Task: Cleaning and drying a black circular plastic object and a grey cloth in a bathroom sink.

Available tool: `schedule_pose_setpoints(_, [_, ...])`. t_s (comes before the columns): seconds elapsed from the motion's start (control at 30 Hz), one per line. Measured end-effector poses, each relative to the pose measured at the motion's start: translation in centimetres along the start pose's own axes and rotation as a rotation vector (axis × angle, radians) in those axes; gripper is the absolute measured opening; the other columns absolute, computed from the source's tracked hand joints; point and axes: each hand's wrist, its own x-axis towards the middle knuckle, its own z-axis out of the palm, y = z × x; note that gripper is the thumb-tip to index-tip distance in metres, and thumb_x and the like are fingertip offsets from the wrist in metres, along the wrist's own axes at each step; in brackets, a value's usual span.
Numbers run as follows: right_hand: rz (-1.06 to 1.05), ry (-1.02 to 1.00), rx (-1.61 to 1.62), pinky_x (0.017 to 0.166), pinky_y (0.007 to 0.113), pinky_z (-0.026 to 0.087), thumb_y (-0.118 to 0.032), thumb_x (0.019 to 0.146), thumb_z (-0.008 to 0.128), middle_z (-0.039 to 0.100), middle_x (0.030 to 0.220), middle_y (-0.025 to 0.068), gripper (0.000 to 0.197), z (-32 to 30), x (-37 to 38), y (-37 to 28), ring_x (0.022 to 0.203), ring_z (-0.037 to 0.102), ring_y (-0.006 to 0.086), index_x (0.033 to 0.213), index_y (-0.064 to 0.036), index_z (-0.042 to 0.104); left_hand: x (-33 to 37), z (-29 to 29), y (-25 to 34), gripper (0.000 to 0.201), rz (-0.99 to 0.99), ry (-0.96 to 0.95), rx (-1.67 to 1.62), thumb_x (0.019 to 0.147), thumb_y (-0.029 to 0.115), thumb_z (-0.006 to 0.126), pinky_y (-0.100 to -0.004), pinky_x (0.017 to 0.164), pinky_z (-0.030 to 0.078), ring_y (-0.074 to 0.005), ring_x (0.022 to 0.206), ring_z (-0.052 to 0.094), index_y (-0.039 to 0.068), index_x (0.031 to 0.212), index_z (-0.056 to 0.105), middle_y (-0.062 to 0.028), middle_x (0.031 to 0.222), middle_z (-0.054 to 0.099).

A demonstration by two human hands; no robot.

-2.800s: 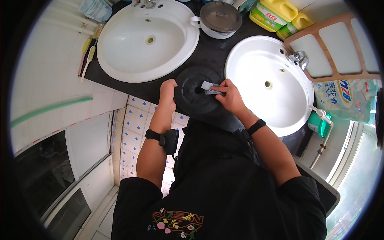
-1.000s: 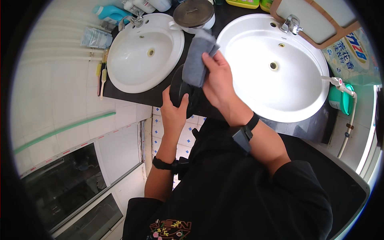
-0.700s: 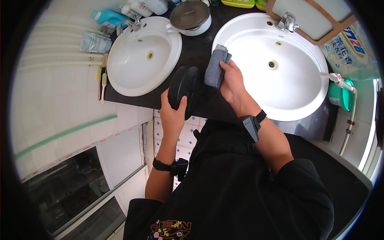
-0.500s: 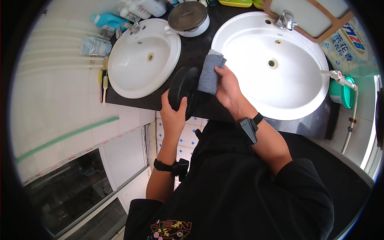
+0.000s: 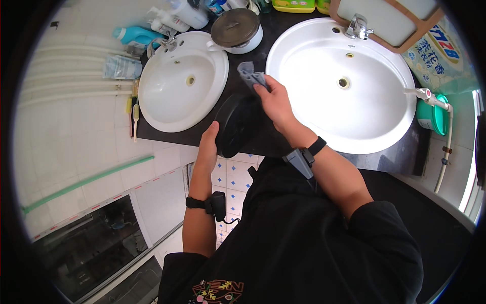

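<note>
A black, rounded object (image 5: 230, 126) with a thick curved rim is tilted on edge by the counter's front, between the two sinks. Its exact kind is hard to make out against the dark counter. On its left side my left hand (image 5: 208, 142) grips it, the thumb along the rim and the other fingers hidden behind. Bunched in my right hand (image 5: 277, 104) is a grey cloth (image 5: 249, 75). The thumb and fingers pinch its lower end, while the loose part sticks up over the counter, just above the black object.
A small white sink (image 5: 152, 109) lies left and a larger one (image 5: 298, 121) right, both in a dark counter (image 5: 200, 133). Behind stand a lidded white pot (image 5: 248, 45), several bottles (image 5: 187, 12) and a blue bottle (image 5: 136, 36). A toothbrush (image 5: 135, 119) lies at left.
My right hand has moved up and left with the cloth, which is now crumpled instead of flat. My left hand has shifted slightly down and left, turning the black object.
</note>
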Motion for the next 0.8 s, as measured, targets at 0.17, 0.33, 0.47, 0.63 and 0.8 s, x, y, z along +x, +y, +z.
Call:
schedule_pose_setpoints(0.17, [-0.601, -0.095, -0.421, 0.104, 0.045, 0.039, -0.001, 0.086, 0.056, 0.064, 0.111, 0.0110, 0.026, 3.5, -2.1, -0.1, 0.112, 0.057, 0.0312, 0.110, -0.0075, 0.064, 0.7, -0.4, -1.0, 0.064, 0.004, -0.001, 0.121, 0.103, 0.050, 0.034, -0.0303, 0.101, 0.040, -0.0177, 0.116, 0.055, -0.006, 0.129, 0.053, -0.0131, 0.128, 0.058])
schedule_pose_setpoints(0.33, [-0.906, -0.417, -0.490, 0.108, 0.050, 0.033, 0.001, 0.076, 0.057, 0.064, 0.110, 0.0090, 0.035, 4.8, -4.3, -1.0, 0.116, 0.055, 0.0290, 0.109, -0.0083, 0.062, 0.7, -1.4, -3.3, 0.080, 0.134, 0.117, 0.132, 0.098, 0.064, 0.015, -0.0320, 0.112, 0.030, -0.0193, 0.136, 0.037, 0.001, 0.145, 0.031, -0.0111, 0.147, 0.039])
schedule_pose_setpoints(0.47, [-0.875, -0.333, -0.403, 0.107, 0.048, 0.034, -0.001, 0.078, 0.057, 0.064, 0.110, 0.0104, 0.036, 3.7, -0.8, 0.2, 0.114, 0.055, 0.0300, 0.113, -0.0077, 0.062, 0.4, -0.7, -2.8, 0.090, 0.079, 0.057, -0.009, 0.092, 0.073, 0.017, -0.0335, 0.110, 0.035, -0.0214, 0.130, 0.045, 0.001, 0.143, 0.036, -0.0124, 0.140, 0.048])
schedule_pose_setpoints(0.63, [-0.635, -0.256, -0.452, 0.106, 0.049, 0.033, -0.005, 0.081, 0.054, 0.064, 0.117, 0.0101, 0.029, 2.6, -0.3, 1.1, 0.115, 0.055, 0.0310, 0.107, -0.0072, 0.065, -0.7, 1.3, -1.2, 0.102, -0.014, 0.086, -0.088, 0.086, 0.081, 0.015, -0.0351, 0.106, 0.040, -0.0239, 0.121, 0.055, -0.003, 0.136, 0.047, -0.0155, 0.128, 0.059])
schedule_pose_setpoints(0.8, [-1.255, -0.514, -0.617, 0.104, 0.046, 0.035, -0.015, 0.069, 0.056, 0.064, 0.109, 0.0037, 0.030, 2.0, -3.1, -0.8, 0.111, 0.057, 0.0240, 0.097, -0.0104, 0.065, -0.5, 1.8, 0.5, 0.097, -0.127, 0.008, -0.344, 0.088, 0.079, 0.017, -0.0340, 0.104, 0.041, -0.0219, 0.119, 0.055, -0.001, 0.133, 0.050, -0.0133, 0.123, 0.060])
